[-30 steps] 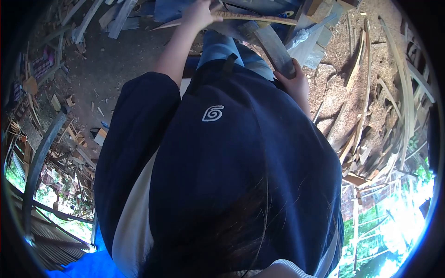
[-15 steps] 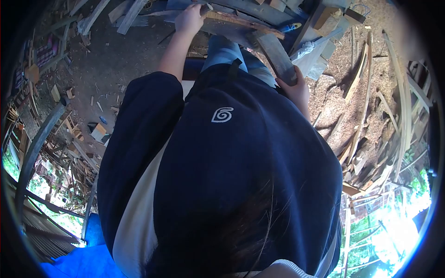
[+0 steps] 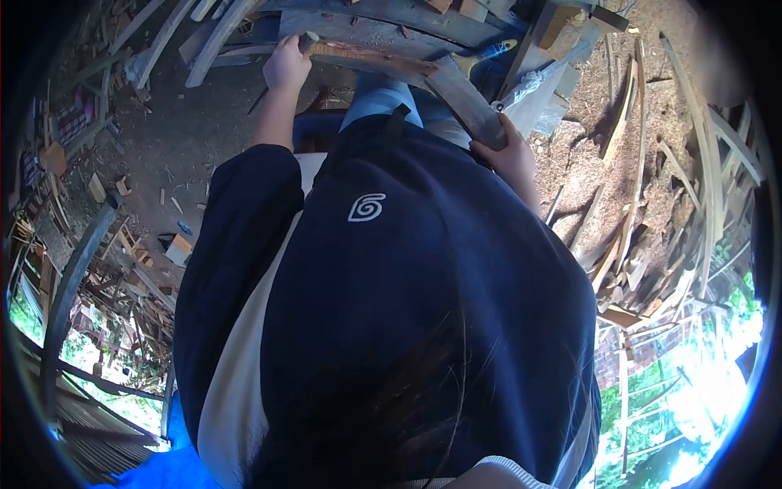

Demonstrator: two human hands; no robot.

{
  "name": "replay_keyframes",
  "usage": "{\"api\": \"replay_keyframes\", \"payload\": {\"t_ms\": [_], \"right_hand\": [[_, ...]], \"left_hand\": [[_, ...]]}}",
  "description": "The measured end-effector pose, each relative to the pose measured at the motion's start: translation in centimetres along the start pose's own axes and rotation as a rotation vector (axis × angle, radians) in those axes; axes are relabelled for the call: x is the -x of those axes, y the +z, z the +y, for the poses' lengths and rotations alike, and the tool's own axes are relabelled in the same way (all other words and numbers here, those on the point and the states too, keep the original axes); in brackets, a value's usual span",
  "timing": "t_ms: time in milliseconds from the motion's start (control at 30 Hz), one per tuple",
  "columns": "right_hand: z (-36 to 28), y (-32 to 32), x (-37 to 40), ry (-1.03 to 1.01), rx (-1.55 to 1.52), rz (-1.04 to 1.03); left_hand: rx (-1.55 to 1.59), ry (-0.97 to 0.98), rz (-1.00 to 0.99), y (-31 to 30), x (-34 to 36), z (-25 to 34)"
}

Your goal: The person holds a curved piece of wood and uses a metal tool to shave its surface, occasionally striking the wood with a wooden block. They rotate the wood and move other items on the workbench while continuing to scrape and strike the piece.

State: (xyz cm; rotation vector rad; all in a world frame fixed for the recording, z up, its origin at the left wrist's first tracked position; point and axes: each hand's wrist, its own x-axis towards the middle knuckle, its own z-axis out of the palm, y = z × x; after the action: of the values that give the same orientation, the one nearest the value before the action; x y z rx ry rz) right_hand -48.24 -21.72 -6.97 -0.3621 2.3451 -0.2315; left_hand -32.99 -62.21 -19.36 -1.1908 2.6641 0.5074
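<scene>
My left hand (image 3: 287, 65) is wrapped round the left end of a long, narrow wooden piece (image 3: 371, 57) with a rough reddish-brown edge. At its right end this piece meets a flat grey board (image 3: 464, 98), which slants down to the right. My right hand (image 3: 509, 155) grips the lower end of that board, fingers partly hidden at its edge. Both pieces lie above my knees, near the front edge of a wooden work surface (image 3: 326, 26). Whether they are joined cannot be made out.
A paintbrush (image 3: 495, 50) with a blue-and-yellow handle lies behind the board. Crumpled plastic (image 3: 533, 90) is beside wood blocks on the right. Long wood strips (image 3: 639, 155) rest over wood shavings at right. Offcuts and a curved pole (image 3: 69, 285) stand at left.
My left hand has moved left and slightly down with the narrow piece. The grey board and my right hand have shifted a little left. The whole view has also shifted slightly.
</scene>
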Motion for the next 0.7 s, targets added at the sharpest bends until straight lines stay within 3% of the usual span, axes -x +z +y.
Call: {"api": "replay_keyframes", "payload": {"t_ms": [133,333,467,700], "right_hand": [[-1.3,-0.1,-0.3,0.081,-0.013,0.021],[-1.4,0.4,-0.8,0.253,-0.173,0.100],[-0.6,0.7,-0.8,0.297,-0.260,0.151],[-1.4,0.8,0.1,0.336,-0.331,0.206]], "left_hand": [[0.000,-0.078,0.015,-0.1,-1.2,-1.9],[-0.024,0.036,0.001,-0.2,-2.6,-2.1],[0.001,0.234,-0.081,-0.2,-2.5,1.0],[0.010,0.343,-0.258,1.1,-1.4,8.1]]}}
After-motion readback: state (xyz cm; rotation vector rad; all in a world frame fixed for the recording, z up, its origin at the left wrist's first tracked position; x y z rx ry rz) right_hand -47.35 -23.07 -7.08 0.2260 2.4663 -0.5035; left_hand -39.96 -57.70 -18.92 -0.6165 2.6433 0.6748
